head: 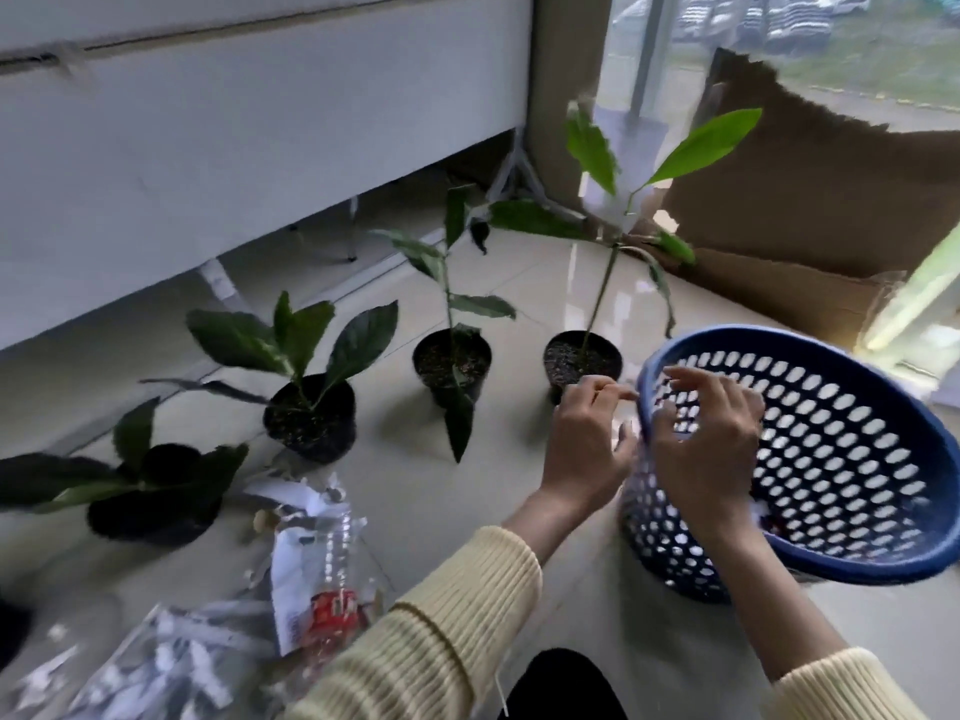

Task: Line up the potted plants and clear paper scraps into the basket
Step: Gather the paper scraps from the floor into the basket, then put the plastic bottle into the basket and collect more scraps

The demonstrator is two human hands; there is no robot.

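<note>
Four potted plants in black pots stand in a slanting row on the tiled floor: one at the far left (150, 506), one (311, 418), one (452, 363) and the tallest (582, 361) beside the basket. The blue perforated basket (857, 511) sits tilted at the right. My left hand (587, 444) pinches its near-left rim. My right hand (706, 444) hovers over the same rim with fingers spread, reaching inside. Paper scraps (306, 553) lie at the lower left, mixed with clear plastic. A small white bit shows between my hands.
A white cabinet (234, 148) runs along the back left, raised on legs. Torn brown cardboard (810, 210) leans against the window at the back right. More scraps in a clear bag (171, 662) lie at the bottom left. My dark knee (561, 688) is at the bottom edge.
</note>
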